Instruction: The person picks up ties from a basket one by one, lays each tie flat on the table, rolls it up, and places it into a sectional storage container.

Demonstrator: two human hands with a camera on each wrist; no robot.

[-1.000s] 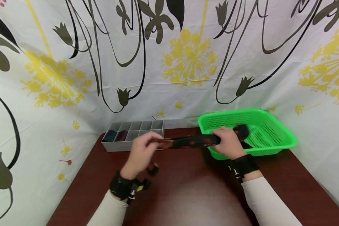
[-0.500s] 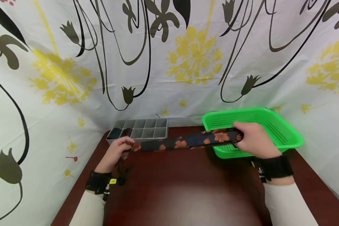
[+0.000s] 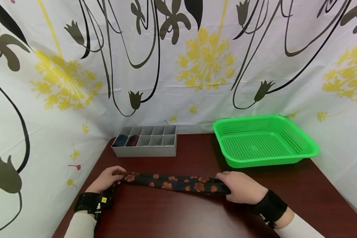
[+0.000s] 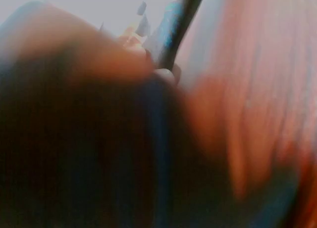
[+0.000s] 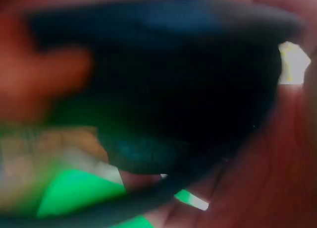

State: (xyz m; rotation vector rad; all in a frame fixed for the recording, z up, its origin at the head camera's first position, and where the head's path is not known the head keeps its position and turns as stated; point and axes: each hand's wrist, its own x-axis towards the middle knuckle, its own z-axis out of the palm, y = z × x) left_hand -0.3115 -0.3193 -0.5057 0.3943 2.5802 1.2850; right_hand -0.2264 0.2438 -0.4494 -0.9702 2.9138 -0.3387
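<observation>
Fingers of the left hand [image 3: 105, 180] pinched one end of a dark floral tie [image 3: 172, 184] in front of the gray divided box [image 3: 145, 152]; the tie stretched over the counter [image 3: 166, 216], past the box's right side, where the right hand [image 3: 244, 188] gripped it. Right of the box stood a green basket [image 3: 264, 162].

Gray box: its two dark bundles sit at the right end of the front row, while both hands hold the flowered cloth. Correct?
No, the head view shows the dark bundles at the front row's left end; left hand and right hand hold the flowered cloth.
</observation>
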